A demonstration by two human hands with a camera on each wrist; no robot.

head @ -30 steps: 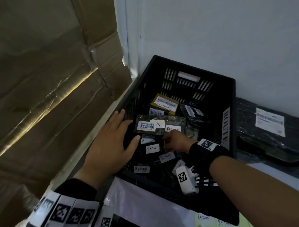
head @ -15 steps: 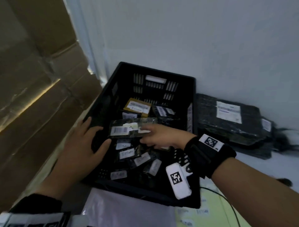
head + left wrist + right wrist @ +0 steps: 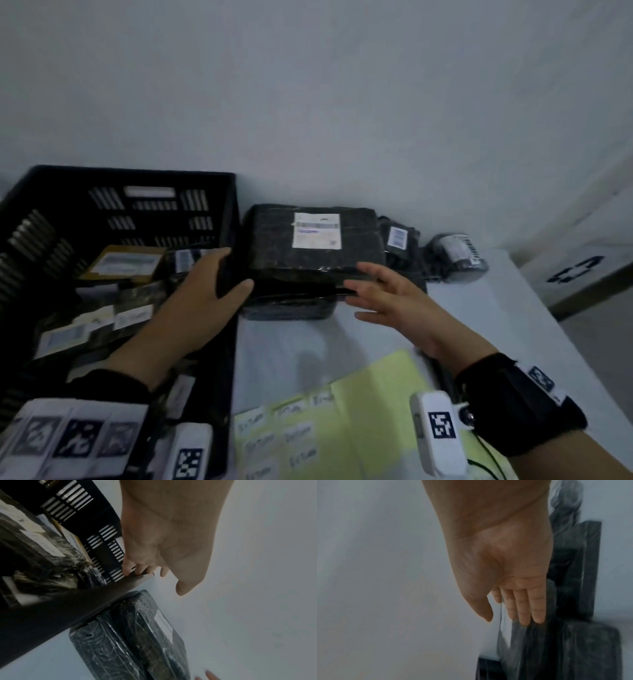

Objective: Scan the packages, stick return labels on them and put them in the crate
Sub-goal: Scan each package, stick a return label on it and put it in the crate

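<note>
Our right hand (image 3: 390,298) has come out of the crate (image 3: 229,205) and now reaches, fingers (image 3: 537,608) spread and holding nothing, toward the big black package (image 3: 315,270) on the bench (image 3: 479,308), mid-frame. Its long side runs left to right. Our left hand (image 3: 209,291) grips the crate's wall.

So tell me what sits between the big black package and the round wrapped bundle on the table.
In the head view, a smaller black package with a barcode label lies between the big black package and the round bundle.
</note>
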